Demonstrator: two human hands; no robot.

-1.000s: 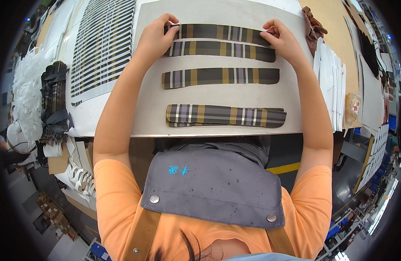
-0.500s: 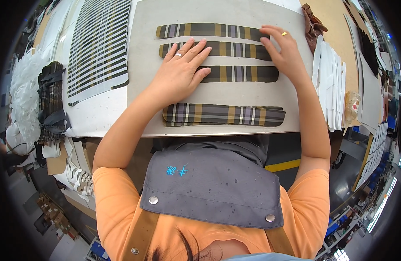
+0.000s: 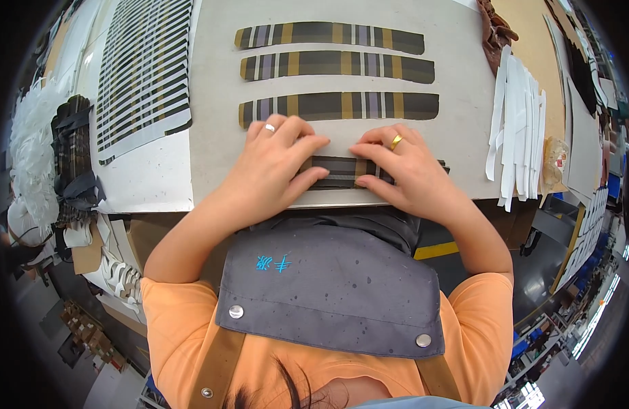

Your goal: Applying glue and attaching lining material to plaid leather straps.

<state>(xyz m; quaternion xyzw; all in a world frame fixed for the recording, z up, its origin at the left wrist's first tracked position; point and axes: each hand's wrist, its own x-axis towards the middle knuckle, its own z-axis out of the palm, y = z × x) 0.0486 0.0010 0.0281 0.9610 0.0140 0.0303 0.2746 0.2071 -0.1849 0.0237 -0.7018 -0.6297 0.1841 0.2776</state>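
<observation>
Three plaid fabric strips lie one behind another on the grey board [image 3: 212,157]: a far strip [image 3: 314,34], a middle strip [image 3: 321,65] and a nearer strip [image 3: 321,105]. By the table's front edge is a stack of plaid strips [image 3: 340,172], partly covered by my hands. My left hand [image 3: 263,163] curls over the left part of this stack, its thumb lying on the top strip. From the right, my right hand [image 3: 416,170] bends its fingers and thumb around the same stack. Both hands appear closed on it; the strips' ends are mostly hidden.
On the left lies a sheet with rows of striped pieces [image 3: 147,82]. Beyond it are white fluffy material [image 3: 35,150] and a dark plaid bundle [image 3: 72,157]. To the right are white paper strips [image 3: 515,126], brown crumpled material [image 3: 495,34] and a clear plastic bag [image 3: 554,160].
Both hands have left the three laid-out strips and come nearer to me, onto the stack at the front edge. The board and strips appear slightly higher in the picture.
</observation>
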